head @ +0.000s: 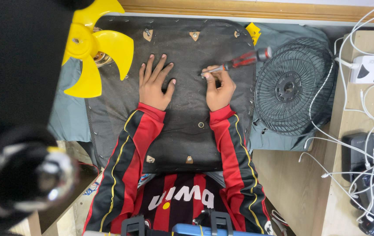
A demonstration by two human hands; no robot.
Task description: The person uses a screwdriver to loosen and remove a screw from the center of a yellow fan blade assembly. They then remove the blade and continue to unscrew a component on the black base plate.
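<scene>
Fingers of the left hand lie spread flat on the black panel, while the right hand pinches a screwdriver, its tip at the panel, where several fasteners remain.

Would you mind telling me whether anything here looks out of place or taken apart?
Yes. A fan lies in parts: the yellow fan blade rests loose at the dark panel's upper left corner, and the black wire grille lies flat to its right. White cables sprawl tangled beyond it.
</scene>
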